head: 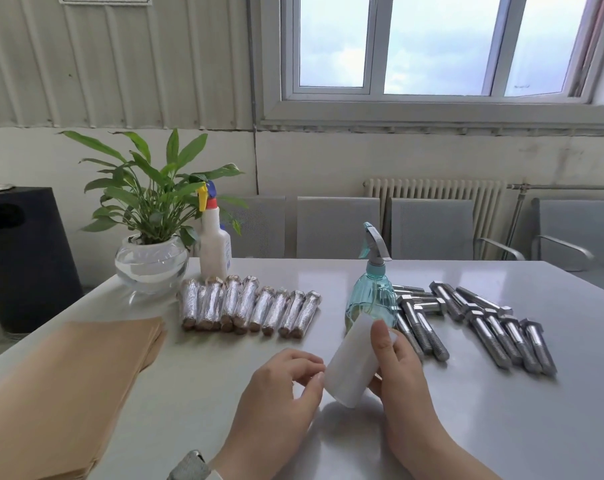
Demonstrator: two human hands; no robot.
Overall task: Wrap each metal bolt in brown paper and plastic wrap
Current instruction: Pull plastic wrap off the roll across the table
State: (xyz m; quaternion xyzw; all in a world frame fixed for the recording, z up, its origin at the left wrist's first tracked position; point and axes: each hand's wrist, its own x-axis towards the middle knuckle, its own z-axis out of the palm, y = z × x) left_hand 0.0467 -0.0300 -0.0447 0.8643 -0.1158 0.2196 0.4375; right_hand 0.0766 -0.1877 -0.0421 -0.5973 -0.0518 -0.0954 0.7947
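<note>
Right hand (pixel 395 362) has the plastic wrap roll (pixel 354 362) clasped, thumb across the front, fingers curled behind, held just above the tabletop (pixel 432 427). The roll's long axis tilts up and away to the right. Left hand (pixel 279 386) sits just beside its lower end, fingers loosely bent, fingertips brushing the film, probably hunting the loose edge. Bare bolts (pixel 473 320) lie beyond the right hand, nearer it; brown paper sheets (pixel 68 382) wait far left, wrapped bolts (pixel 248 306) in a row behind.
</note>
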